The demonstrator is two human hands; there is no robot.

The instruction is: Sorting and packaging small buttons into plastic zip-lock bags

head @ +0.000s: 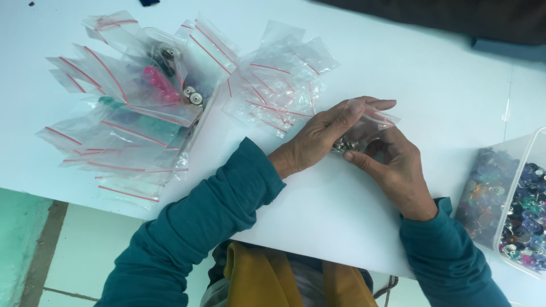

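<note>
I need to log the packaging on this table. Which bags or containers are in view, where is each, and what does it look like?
Small clear zip bag: held between left hand and right hand, red seal strip, metallic pieces inside.
Empty zip bags: centre pile, clear, red strips.
Filled zip bags: left heap, pink, green and metal contents.
Clear plastic tub: right edge, multicoloured small pieces.

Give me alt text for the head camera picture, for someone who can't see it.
Both hands, left hand and right hand, hold a small clear zip bag with metal bits inside over a white table. Piles of zip bags lie to the left; a clear tub of colourful buttons sits right.
</note>
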